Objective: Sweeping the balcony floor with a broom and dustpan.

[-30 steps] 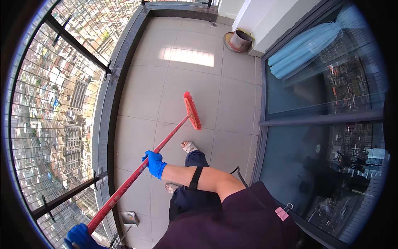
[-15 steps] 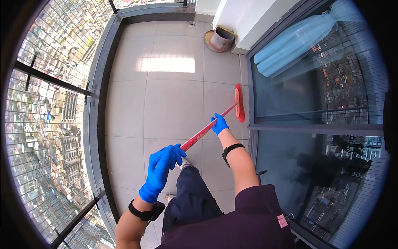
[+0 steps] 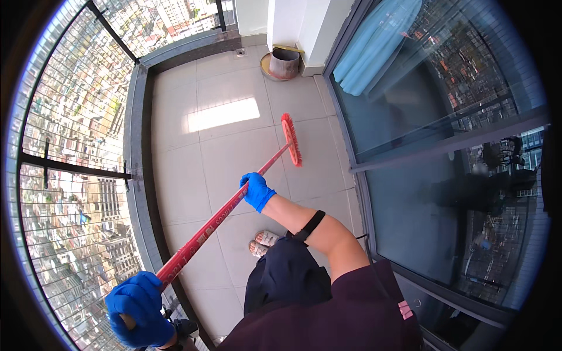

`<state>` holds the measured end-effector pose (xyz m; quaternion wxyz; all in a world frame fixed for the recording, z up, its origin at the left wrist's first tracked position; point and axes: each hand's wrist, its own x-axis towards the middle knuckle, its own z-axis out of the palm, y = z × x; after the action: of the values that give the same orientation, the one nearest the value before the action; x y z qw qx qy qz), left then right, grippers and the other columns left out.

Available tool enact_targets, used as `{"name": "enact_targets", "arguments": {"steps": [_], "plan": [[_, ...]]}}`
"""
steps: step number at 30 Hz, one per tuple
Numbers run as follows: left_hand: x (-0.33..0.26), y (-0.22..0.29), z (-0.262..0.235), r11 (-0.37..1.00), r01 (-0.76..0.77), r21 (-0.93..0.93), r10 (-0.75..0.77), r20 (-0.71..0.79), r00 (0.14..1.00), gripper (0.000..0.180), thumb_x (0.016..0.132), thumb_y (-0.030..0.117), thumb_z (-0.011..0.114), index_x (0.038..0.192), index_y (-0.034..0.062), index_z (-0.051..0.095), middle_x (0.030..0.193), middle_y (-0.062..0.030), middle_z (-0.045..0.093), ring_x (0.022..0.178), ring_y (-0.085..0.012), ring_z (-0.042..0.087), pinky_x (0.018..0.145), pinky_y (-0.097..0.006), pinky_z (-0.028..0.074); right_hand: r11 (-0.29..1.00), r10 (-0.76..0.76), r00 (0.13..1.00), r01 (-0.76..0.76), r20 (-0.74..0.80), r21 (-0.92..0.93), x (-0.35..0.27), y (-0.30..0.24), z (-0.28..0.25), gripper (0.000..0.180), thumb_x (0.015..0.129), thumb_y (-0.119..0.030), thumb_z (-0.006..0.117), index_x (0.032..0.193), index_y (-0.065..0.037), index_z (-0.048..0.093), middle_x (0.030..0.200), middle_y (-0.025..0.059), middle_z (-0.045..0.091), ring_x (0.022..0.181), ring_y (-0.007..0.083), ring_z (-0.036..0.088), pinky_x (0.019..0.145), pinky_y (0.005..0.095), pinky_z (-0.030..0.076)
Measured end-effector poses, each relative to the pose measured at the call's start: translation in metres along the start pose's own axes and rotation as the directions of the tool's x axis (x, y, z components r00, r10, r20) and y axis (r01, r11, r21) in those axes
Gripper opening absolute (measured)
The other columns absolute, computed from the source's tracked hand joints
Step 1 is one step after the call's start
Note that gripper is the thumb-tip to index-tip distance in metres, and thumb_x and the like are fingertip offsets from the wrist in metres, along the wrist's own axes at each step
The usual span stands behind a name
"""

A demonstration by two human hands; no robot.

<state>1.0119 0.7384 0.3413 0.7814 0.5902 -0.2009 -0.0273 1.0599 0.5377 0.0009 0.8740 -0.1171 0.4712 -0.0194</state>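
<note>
A long-handled floor brush (image 3: 222, 215) with a red pole and red bristles slants across the balcony, its head over the tiles at mid-distance. My left hand (image 3: 137, 310), in a blue glove, is wrapped round the top end of the pole at the lower left, near the railing side. Farther along the pole, my right hand (image 3: 256, 191), also blue-gloved, grips it around the middle. The brush head (image 3: 291, 140) is turned lengthwise, bristles to the right, apart from the door track. Whether its bristles touch the floor I cannot tell.
A metal pot (image 3: 284, 63) on a round tray stands by the white wall at the far end. Sliding glass doors (image 3: 445, 228) run along the right, with a blue curtain behind. A dark ledge and mesh railing (image 3: 76, 128) edge the left. A small drain (image 3: 239, 53) lies far off.
The brush head has moved left, away from the door track. Both hands have shifted left with the pole, my left hand also nearer to me. My feet now stand side by side.
</note>
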Motion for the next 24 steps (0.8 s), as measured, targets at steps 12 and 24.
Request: {"name": "enact_targets", "arguments": {"steps": [12,24], "plan": [[0.077,-0.216,0.098,0.98,0.185,0.07,-0.195,0.478,0.857,0.025,0.07,0.011,0.039,0.048,0.0024,0.033,0.052,-0.0075,0.039,0.051,-0.0196,0.04,0.07,-0.035,0.037,0.978,-0.172,0.981,0.159,-0.094,-0.137,0.186,-0.212,-0.057,0.011,0.061,-0.008,0.042,0.051,-0.009,0.038,0.043,0.0044,0.039,0.038,0.0148,0.039,0.037,0.025,0.033],[0.218,-0.172,0.158,0.978,0.21,0.002,-0.21,0.059,0.976,0.038,0.073,0.024,0.033,0.039,0.0081,0.029,0.04,-0.0049,0.034,0.038,-0.0169,0.034,0.052,-0.032,0.035,0.986,-0.164,0.959,0.155,-0.231,-0.058,0.153,-0.272,0.025,0.005,0.063,-0.004,0.04,0.058,-0.004,0.038,0.049,0.0065,0.04,0.041,0.0166,0.041,0.039,0.0269,0.036]]}}
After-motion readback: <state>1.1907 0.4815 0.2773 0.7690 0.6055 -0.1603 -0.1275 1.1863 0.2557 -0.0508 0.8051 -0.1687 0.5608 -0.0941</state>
